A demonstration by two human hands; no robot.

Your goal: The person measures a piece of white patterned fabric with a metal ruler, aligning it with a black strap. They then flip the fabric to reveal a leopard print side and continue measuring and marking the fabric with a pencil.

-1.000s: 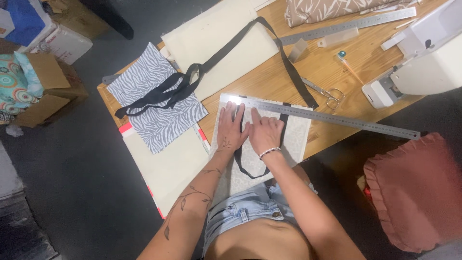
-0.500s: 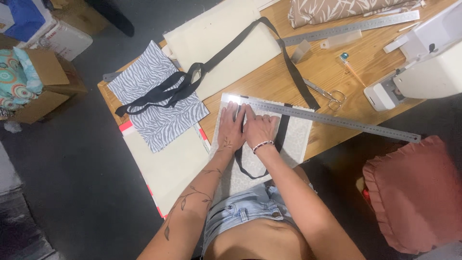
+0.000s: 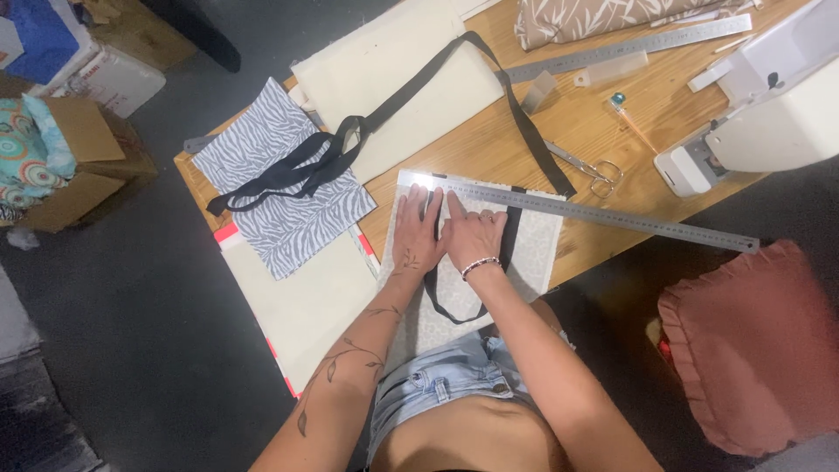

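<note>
1. Two pieces lie at the left end of the wooden table (image 3: 489,149): a zebra-print fabric panel (image 3: 280,192) with a bunched black webbing strap (image 3: 288,170) on top, and beside it a cream canvas piece (image 3: 393,79) crossed by a long black strap (image 3: 516,114).
2. At the near edge sits the work in hand, a pale leopard-print fabric panel (image 3: 533,253) carrying a black webbing loop (image 3: 454,306) that hangs toward the person's lap.
3. The left hand (image 3: 415,232) lies flat and open on the panel, fingers spread and pressing down; it grips nothing.
4. The right hand (image 3: 476,232) rests just beside it, touching it, also flat and open, fingertips close to the edge of the long steel ruler (image 3: 603,214) laid across the panel's top.
5. Judged from this, the step is smoothing the panel and holding the strap in place against the ruler.
6. A next move would likely call for steady pressure so neither fabric nor ruler shifts, and one hand freed for a tool.
7. Farther right lie small scissors (image 3: 594,170), a second steel ruler (image 3: 629,44) and a white sewing machine (image 3: 760,105).
</note>
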